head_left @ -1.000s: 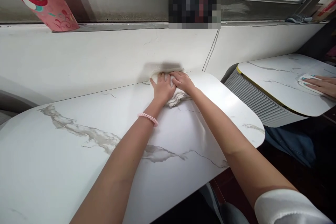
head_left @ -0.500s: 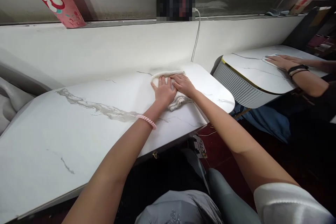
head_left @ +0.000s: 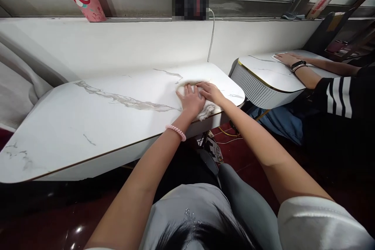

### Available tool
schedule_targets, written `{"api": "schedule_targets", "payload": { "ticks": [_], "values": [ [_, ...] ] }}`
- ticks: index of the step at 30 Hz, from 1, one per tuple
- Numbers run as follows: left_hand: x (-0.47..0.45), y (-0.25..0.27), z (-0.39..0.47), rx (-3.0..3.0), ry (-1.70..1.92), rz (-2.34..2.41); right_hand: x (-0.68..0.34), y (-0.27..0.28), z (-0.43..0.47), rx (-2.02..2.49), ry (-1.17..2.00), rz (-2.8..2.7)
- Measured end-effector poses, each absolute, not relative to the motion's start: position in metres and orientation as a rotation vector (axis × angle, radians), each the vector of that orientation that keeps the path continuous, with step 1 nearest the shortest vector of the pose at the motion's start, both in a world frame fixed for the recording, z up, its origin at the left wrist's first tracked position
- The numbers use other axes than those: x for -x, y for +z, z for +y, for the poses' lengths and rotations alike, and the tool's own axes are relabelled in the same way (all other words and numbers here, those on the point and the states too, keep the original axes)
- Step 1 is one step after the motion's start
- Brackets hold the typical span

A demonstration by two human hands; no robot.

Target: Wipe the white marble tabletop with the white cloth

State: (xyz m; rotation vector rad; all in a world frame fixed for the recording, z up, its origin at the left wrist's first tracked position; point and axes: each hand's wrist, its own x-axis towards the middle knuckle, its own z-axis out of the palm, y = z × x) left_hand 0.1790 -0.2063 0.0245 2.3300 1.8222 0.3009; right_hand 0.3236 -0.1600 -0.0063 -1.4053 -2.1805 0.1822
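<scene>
A white cloth [head_left: 208, 109] lies bunched on the white marble-patterned tabletop [head_left: 117, 125], close to its front edge near the right end. My left hand [head_left: 192, 100] presses flat on the cloth with its fingers spread. Beside it, touching or nearly touching, my right hand [head_left: 213, 93] also rests on the cloth with its fingers stretched out to the left. A pink beaded bracelet [head_left: 176, 132] circles my left wrist. Part of the cloth is hidden under both palms.
At the right, another person's hands [head_left: 285, 58] rest on a second marble-patterned table [head_left: 263, 72] with a ribbed side. A white cable [head_left: 211, 39] hangs down the wall behind. A pink printed box [head_left: 88, 0] leans on the sill, and grey fabric [head_left: 17, 86] drapes at the left.
My hands and the cloth have moved nearer the table's front edge. The view has shifted, showing more of the table's front and the floor. The other person's hands remain on their table.
</scene>
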Motion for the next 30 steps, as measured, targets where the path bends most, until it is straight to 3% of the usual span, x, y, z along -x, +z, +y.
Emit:
{"api": "schedule_targets", "payload": {
  "ticks": [13, 30],
  "values": [
    [-0.186, 0.025, -0.189, -2.318, 0.289, 1.761, -0.332, -0.003, -0.151, 1.385, 0.253, -2.064],
    [-0.213, 0.017, -0.066, -2.336, 0.386, 1.754, -0.358, -0.004, -0.034, 1.439, 0.249, -1.993]
  ]
}}
